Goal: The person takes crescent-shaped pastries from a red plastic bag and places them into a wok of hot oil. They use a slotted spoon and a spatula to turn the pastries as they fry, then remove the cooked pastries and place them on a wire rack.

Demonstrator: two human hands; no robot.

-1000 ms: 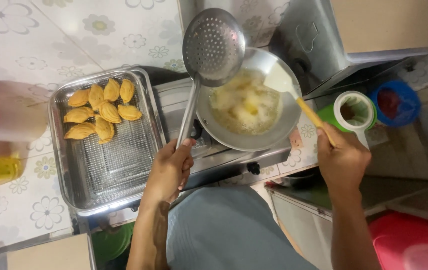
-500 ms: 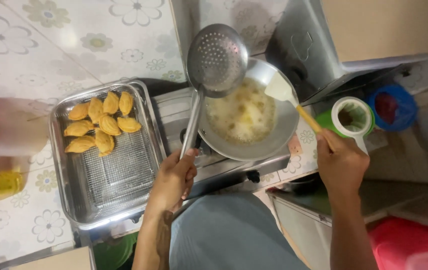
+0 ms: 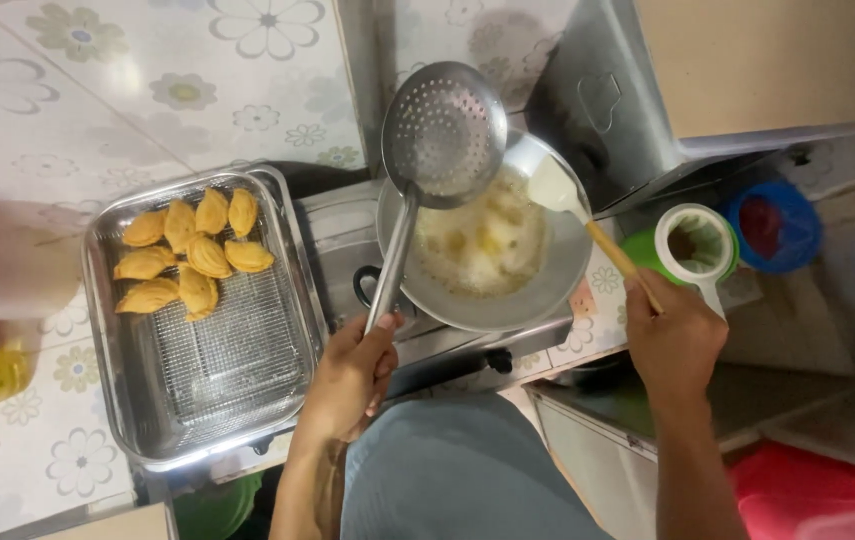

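left hand [image 3: 353, 375]: grip closed on skimmer [image 3: 443, 135] | right hand [image 3: 673, 340]: grip pinching spatula [image 3: 558, 190]

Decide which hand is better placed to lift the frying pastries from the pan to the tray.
Probably the left hand. It holds the slotted ladle, poised over the pan, and the tray of fried pastries lies on its side. The right hand holds only a flat spatula.

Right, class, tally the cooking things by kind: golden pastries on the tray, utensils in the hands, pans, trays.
Golden pastries: 9
Utensils, a skimmer and a spatula: 2
Frying pan: 1
Metal tray: 1
Total: 13
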